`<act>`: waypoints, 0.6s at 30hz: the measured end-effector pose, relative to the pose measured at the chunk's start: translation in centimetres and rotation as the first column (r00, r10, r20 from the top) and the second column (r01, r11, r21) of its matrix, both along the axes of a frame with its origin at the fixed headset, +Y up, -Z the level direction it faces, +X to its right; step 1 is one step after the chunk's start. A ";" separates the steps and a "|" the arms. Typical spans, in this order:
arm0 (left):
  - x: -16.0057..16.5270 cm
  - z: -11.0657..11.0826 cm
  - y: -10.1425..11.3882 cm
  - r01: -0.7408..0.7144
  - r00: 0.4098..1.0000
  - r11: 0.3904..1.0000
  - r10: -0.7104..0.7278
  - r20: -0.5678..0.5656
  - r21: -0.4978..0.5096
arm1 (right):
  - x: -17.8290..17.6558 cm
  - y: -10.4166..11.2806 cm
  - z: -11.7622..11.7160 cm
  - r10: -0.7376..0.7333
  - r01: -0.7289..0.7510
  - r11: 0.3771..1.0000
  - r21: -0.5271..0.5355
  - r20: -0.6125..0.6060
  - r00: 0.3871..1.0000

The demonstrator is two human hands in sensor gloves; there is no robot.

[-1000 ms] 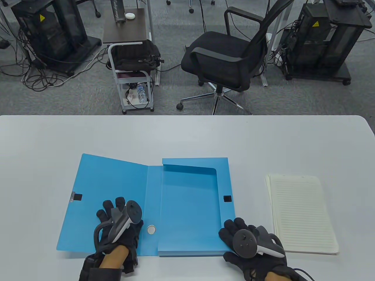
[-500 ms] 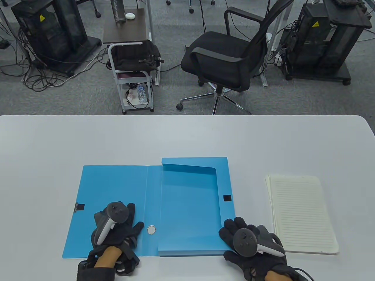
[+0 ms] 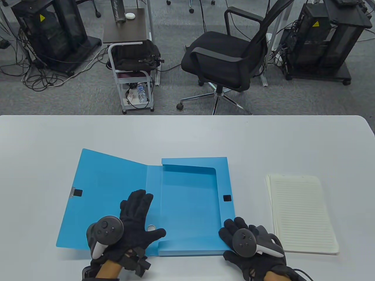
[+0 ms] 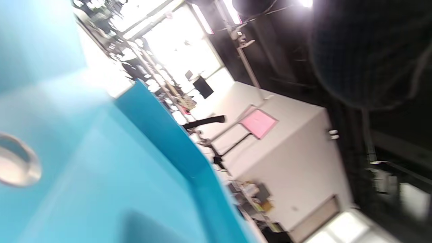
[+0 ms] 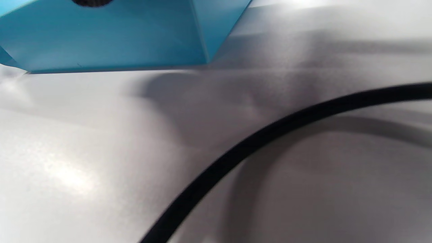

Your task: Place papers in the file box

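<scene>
A blue file box (image 3: 190,202) lies open on the white table, its lid (image 3: 102,193) folded out to the left and slightly raised. My left hand (image 3: 137,216) lies flat with fingers spread on the lid and spine, next to the round finger hole (image 3: 151,227). My right hand (image 3: 234,234) rests on the box's front right corner. A stack of lined papers (image 3: 301,213) lies on the table to the right of the box, untouched. The left wrist view shows blue box plastic (image 4: 101,162) close up; the right wrist view shows the box corner (image 5: 199,33) on the table.
The white table (image 3: 187,134) extends behind and to both sides of the box. A black cable (image 5: 256,141) crosses the right wrist view. Beyond the table's far edge stand an office chair (image 3: 231,58), a small cart (image 3: 131,76) and equipment racks.
My left hand slid right and forward across the lid toward the spine and spread flat. The lid dipped flat, then lifted a little again. My right hand stayed put.
</scene>
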State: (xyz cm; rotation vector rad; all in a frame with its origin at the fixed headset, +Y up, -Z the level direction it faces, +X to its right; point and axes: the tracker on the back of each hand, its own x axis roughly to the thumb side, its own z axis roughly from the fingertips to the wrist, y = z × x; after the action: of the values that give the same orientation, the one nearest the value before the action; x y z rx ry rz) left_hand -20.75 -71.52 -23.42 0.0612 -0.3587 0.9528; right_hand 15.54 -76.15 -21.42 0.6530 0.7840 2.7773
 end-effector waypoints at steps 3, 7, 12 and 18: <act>1.1 0.1 -0.3 -0.042 0.995 0.998 0.047 0.093 -0.051 | 0.1 0.2 -0.1 -0.003 0.003 1.000 0.004 0.000 1.000; 1.4 -0.1 -1.0 -0.036 0.992 0.996 0.046 0.119 -0.088 | 1.8 3.6 -0.1 0.011 -0.022 0.990 0.136 0.079 0.997; 1.2 -0.6 -1.3 -0.062 0.990 0.988 0.079 0.117 -0.140 | 6.5 10.8 -3.4 0.093 -0.232 0.885 0.403 0.337 0.937; 1.3 -0.9 -1.7 -0.049 0.990 0.986 0.068 0.121 -0.157 | 12.2 9.4 -12.2 0.386 -0.477 0.873 0.098 0.459 0.800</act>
State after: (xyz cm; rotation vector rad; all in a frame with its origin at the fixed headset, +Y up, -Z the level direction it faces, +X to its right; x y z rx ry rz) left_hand -19.49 -73.24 -24.34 -0.1304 -0.4002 1.0427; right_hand 27.76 -66.75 -33.61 -0.1575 0.6054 3.2697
